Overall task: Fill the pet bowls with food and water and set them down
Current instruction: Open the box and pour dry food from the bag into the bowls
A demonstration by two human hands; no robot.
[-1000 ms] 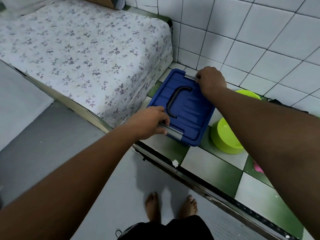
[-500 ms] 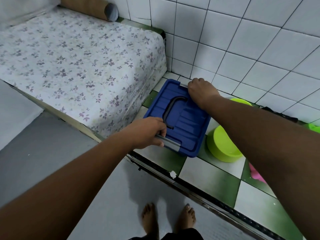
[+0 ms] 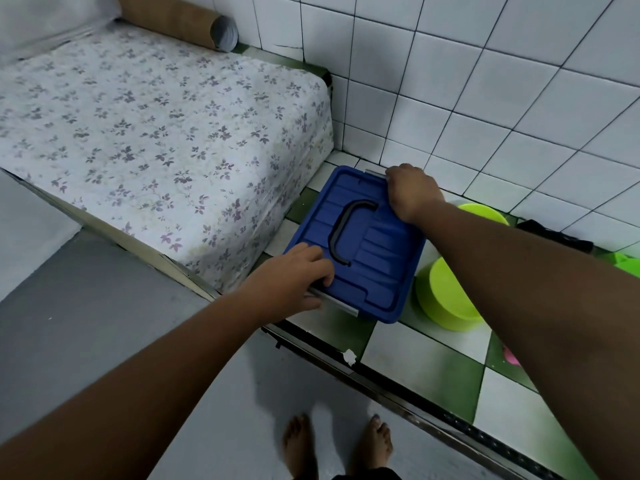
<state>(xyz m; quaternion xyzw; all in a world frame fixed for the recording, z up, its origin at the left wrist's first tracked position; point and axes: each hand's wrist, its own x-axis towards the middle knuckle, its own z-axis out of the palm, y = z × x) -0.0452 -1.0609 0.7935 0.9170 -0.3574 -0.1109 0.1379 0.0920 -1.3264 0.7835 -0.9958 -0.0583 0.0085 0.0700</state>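
Note:
A blue storage box (image 3: 374, 261) with a black handle on its lid stands on the green-and-white tiled floor beside the bed. My left hand (image 3: 294, 275) grips the grey clip at its near edge, fingers curled over the lid. My right hand (image 3: 410, 192) grips the grey clip at its far edge. A lime-green bowl (image 3: 443, 299) sits to the right of the box, and a second lime-green bowl (image 3: 485, 213) shows behind my right forearm.
A low bed with a flowered cover (image 3: 156, 140) fills the left. A white tiled wall (image 3: 485, 98) stands behind. A metal door track (image 3: 398, 386) crosses the floor in front of my bare feet. Something pink (image 3: 509, 356) and a black object (image 3: 554, 233) lie at right.
My left hand has shifted from under the near clip to curl over the lid's edge. The view has tilted up a little; the box stays in place.

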